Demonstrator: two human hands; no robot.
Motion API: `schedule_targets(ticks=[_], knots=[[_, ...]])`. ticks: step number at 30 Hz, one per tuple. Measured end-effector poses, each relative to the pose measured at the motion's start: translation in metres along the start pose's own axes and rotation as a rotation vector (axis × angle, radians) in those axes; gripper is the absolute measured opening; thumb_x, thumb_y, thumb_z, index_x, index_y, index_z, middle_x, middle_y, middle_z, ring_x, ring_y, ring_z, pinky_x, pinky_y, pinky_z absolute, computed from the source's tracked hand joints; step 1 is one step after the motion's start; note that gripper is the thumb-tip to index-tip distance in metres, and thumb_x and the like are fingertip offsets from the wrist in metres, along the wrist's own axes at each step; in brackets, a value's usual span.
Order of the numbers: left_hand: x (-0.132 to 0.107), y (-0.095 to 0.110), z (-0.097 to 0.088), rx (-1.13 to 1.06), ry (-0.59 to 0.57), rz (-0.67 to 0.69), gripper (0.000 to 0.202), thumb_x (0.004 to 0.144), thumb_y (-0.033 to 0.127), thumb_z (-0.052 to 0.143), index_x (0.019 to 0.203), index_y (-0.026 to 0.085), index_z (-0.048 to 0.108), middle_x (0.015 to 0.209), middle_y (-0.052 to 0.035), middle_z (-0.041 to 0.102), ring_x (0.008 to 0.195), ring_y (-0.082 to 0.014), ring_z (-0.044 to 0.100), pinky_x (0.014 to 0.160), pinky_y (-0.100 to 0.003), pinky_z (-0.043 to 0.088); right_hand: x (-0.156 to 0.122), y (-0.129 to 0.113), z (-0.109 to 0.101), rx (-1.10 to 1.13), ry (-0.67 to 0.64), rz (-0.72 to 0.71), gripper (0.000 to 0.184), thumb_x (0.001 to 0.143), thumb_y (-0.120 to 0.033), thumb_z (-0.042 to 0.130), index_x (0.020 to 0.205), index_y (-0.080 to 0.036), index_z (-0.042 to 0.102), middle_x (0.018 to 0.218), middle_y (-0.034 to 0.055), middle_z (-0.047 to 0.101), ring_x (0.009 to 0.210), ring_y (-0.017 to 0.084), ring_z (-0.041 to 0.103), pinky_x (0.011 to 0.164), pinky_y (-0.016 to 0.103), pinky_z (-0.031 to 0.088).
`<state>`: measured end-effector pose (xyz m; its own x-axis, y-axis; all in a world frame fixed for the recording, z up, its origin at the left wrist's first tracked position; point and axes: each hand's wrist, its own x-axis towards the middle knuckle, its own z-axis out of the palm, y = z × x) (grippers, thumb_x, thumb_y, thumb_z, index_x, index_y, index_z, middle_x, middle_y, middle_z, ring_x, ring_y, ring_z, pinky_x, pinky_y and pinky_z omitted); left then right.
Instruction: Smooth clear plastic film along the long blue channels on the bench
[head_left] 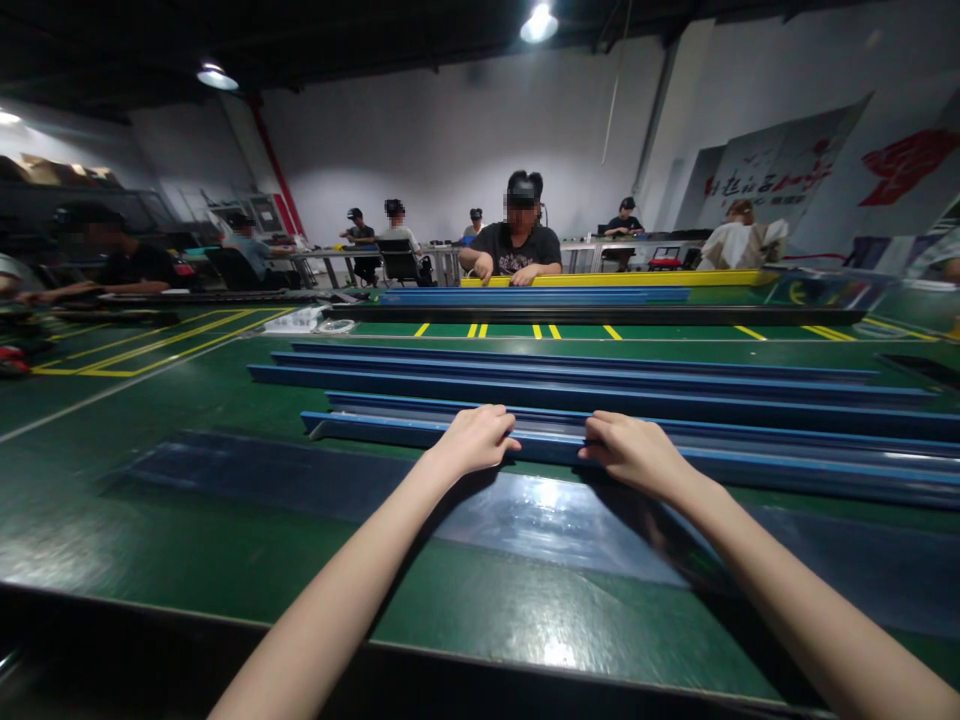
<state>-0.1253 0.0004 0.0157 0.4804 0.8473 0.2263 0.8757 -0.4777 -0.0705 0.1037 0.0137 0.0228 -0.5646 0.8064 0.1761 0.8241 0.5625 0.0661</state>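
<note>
Seen from a head-worn camera, a person reaches both bare arms forward over a long green table (225, 560). The left hand (478, 438) and the right hand (634, 452) are slightly apart, near the middle of the view, both on a long blue channel (551, 445) that runs crosswise on the table. Each hand is clamped on the channel's near wall, fingers curled over the top edge and thumb on the side toward the wearer. The channel's left end lies a little left of the left hand; on the right it runs out of view. In front of it, passing beneath the forearms, a wide, shiny see-through strip (551, 515) lies flat on the table and catches the light. Just beyond the held channel lie more blue channels (525, 384), roughly parallel to it. Farther across, past short yellow tape marks (478, 331), are a long black bar (600, 315), blue lengths (525, 296) and a yellow bar (637, 280). A co-worker (517, 245) in a dark shirt and cap has both hands at the yellow bar. Other people sit at tables behind, before a pale wall (450, 120).
</note>
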Motion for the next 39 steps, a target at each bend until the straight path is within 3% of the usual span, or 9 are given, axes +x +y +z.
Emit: schedule_targets(ticks=[8, 12, 16, 24, 31, 34, 39], knots=[[-0.037, -0.045, -0.003, 0.083, 0.028, -0.141, 0.016, 0.083, 0.032, 0.045, 0.076, 0.019, 0.051, 0.084, -0.0017, 0.055, 0.083, -0.0162, 0.051, 0.064, -0.024, 0.036, 0.037, -0.05, 0.004, 0.048, 0.024, -0.053, 0.018, 0.077, -0.036, 0.051, 0.078, -0.02, 0.058, 0.084, 0.0018, 0.061, 0.076, 0.015, 0.056, 0.051, 0.024, 0.025], [-0.048, -0.062, -0.005, 0.089, -0.008, -0.217, 0.014, 0.082, 0.033, 0.045, 0.079, 0.021, 0.051, 0.085, -0.0007, 0.055, 0.085, -0.0157, 0.05, 0.063, -0.023, 0.036, 0.05, -0.061, 0.009, 0.108, 0.036, -0.067, 0.019, 0.077, -0.037, 0.051, 0.082, -0.021, 0.06, 0.087, 0.0022, 0.062, 0.079, 0.015, 0.057, 0.052, 0.023, 0.027], [-0.055, -0.074, -0.007, 0.087, -0.024, -0.276, 0.015, 0.081, 0.035, 0.046, 0.079, 0.022, 0.052, 0.087, -0.0001, 0.056, 0.087, -0.0159, 0.051, 0.063, -0.023, 0.036, 0.047, -0.048, 0.011, 0.138, -0.007, -0.084, 0.015, 0.074, -0.034, 0.055, 0.079, -0.021, 0.06, 0.084, 0.0015, 0.063, 0.075, 0.015, 0.057, 0.051, 0.023, 0.026], [-0.06, -0.093, -0.011, 0.127, -0.071, -0.395, 0.017, 0.081, 0.036, 0.045, 0.08, 0.021, 0.055, 0.087, -0.0015, 0.057, 0.085, -0.0185, 0.051, 0.059, -0.024, 0.034, 0.013, 0.01, 0.009, 0.112, 0.048, 0.073, 0.018, 0.076, -0.037, 0.051, 0.073, -0.021, 0.058, 0.079, 0.0013, 0.06, 0.071, 0.014, 0.054, 0.051, 0.021, 0.028], [-0.046, -0.07, -0.017, 0.133, -0.059, -0.394, 0.015, 0.077, 0.023, 0.052, 0.09, 0.021, 0.058, 0.096, -0.0049, 0.057, 0.096, -0.0234, 0.046, 0.073, -0.031, 0.036, 0.012, -0.003, 0.011, -0.064, 0.083, 0.021, 0.015, 0.081, -0.026, 0.044, 0.075, -0.017, 0.056, 0.082, 0.0055, 0.058, 0.078, 0.017, 0.052, 0.06, 0.024, 0.032], [-0.031, -0.047, -0.016, 0.029, -0.024, -0.299, 0.022, 0.076, 0.029, 0.056, 0.097, 0.021, 0.056, 0.099, -0.0042, 0.056, 0.098, -0.0215, 0.046, 0.078, -0.03, 0.036, 0.018, -0.017, 0.013, -0.1, 0.105, 0.035, 0.014, 0.081, -0.025, 0.044, 0.078, -0.017, 0.056, 0.084, 0.0063, 0.058, 0.079, 0.018, 0.051, 0.06, 0.026, 0.033], [-0.004, -0.016, -0.011, 0.032, 0.031, -0.209, 0.019, 0.074, 0.036, 0.058, 0.085, 0.021, 0.058, 0.091, -0.0021, 0.059, 0.092, -0.0196, 0.049, 0.075, -0.029, 0.035, 0.03, -0.041, 0.019, -0.095, 0.162, 0.059, 0.015, 0.081, -0.024, 0.044, 0.081, -0.017, 0.057, 0.086, 0.0071, 0.059, 0.081, 0.02, 0.05, 0.059, 0.026, 0.035]])
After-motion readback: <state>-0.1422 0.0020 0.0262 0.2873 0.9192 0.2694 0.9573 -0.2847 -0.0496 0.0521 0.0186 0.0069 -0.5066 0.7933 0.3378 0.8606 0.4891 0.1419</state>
